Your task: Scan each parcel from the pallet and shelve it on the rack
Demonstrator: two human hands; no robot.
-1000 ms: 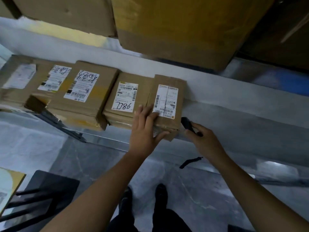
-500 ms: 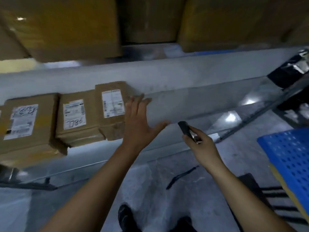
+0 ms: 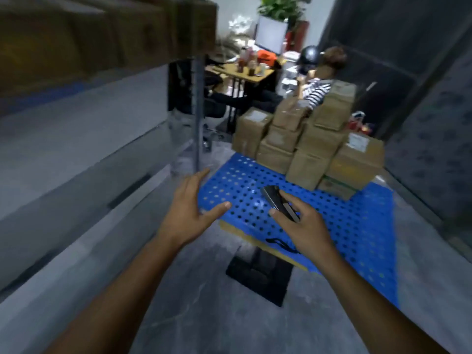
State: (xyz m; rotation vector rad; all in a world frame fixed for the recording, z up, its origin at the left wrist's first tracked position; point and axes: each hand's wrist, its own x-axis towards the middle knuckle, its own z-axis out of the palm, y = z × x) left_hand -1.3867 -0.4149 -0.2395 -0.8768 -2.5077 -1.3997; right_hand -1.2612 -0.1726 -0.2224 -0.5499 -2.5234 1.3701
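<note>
The right grip (image 3: 304,226) pinches a dark handheld scanner (image 3: 279,204) between thumb and fingers. The left grip (image 3: 189,208) is wide, fingers spread and holding nothing, as a warehouse worker faces the load to be shelved. Left of both grips runs the grey rack (image 3: 76,154), with blurred cartons (image 3: 102,34) on the level above. Beneath and beyond the grips lies the blue perforated pallet (image 3: 357,238). At its far end, well apart from either grip, stands the stepped stack of brown parcels (image 3: 309,149), the goods to be scanned. A black strap (image 3: 278,243) dangles just below the right grip.

The likeliest trouble lies in the stack. It is uneven, so a parcel drawn from low down with the one free grip could bring its neighbours tumbling. The scanner appears lightly held and might slip during a reach, and the loose strap could snag the pallet's near edge.

Counted: one rack, one pallet, one scanner, one strap and two grips. There are roughly ten parcels, though motion blur forbids an exact tally.
</note>
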